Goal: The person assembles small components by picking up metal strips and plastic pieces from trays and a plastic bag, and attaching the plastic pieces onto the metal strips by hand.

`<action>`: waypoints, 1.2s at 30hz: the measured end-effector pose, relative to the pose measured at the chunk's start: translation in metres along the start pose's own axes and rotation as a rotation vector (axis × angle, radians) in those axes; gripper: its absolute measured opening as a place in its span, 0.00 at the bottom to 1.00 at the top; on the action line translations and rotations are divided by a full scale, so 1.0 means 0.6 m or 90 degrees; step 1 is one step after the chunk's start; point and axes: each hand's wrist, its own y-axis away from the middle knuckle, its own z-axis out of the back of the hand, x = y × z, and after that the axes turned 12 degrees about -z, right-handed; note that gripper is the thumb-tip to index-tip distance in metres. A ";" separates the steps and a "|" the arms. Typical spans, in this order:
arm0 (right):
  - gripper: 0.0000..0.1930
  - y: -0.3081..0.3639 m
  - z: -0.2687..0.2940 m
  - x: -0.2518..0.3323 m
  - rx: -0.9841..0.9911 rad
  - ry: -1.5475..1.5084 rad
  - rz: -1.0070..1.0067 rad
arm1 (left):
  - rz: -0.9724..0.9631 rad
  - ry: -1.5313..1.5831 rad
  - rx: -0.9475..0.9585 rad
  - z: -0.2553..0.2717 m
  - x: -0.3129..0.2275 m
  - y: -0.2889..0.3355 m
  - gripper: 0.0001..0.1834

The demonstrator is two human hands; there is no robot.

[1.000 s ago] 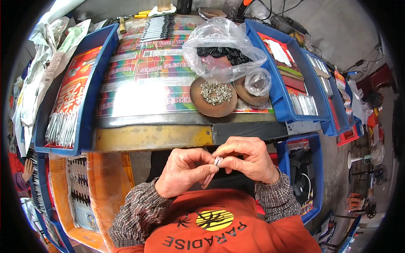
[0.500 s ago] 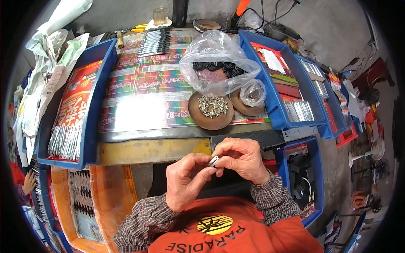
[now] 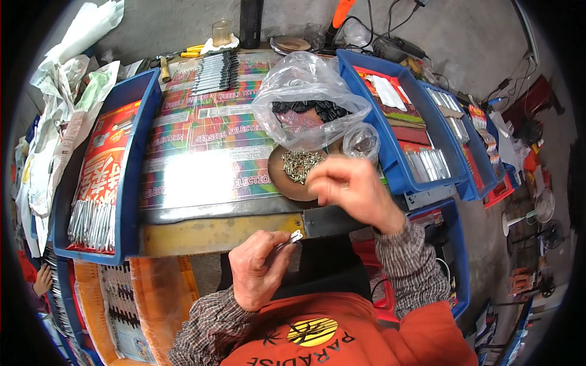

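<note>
Near the front edge of the bench, my left hand point(image 3: 259, 268) is closed, pinching a small silver metal piece point(image 3: 296, 235) between thumb and forefinger. Its forked-looking end sticks out past the fingertips; the rest is hidden in the hand. My right hand point(image 3: 357, 190) hangs over the right side of a round brown dish point(image 3: 282, 183), thumb and fingers drawn together. Whatever may be between those fingertips is too small to make out. A heap of little brassy-silver metal pins point(image 3: 299, 166) lies in the dish.
Behind the dish, an open clear plastic bag point(image 3: 305, 76) holds black parts. Blue trays with silver metal strips stand left point(image 3: 128, 229) and right point(image 3: 448, 182). Silver-and-black pieces point(image 3: 213, 73) lie in a row at the back. Another person's hand point(image 3: 43, 279) shows at far left.
My right hand has left the metal piece and moved forward and right to the dish of pins. My left hand keeps the piece, a little lower and turned.
</note>
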 end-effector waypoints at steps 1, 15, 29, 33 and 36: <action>0.07 -0.027 0.010 -0.004 -0.073 0.112 0.045 | -0.004 -0.011 0.007 0.002 0.004 0.000 0.09; 0.14 -0.275 0.042 -0.112 -0.285 0.560 0.000 | -0.032 -0.034 -0.020 0.029 0.027 -0.007 0.08; 0.11 -0.296 0.036 -0.113 -0.282 0.708 -0.073 | -0.049 -0.023 -0.030 0.027 0.034 -0.006 0.08; 0.11 -0.272 0.038 -0.122 -0.324 0.628 0.085 | -0.031 -0.023 -0.027 0.029 0.026 -0.005 0.08; 0.11 -0.233 0.032 -0.092 -0.299 0.611 0.065 | -0.024 -0.021 -0.038 0.027 0.025 -0.001 0.07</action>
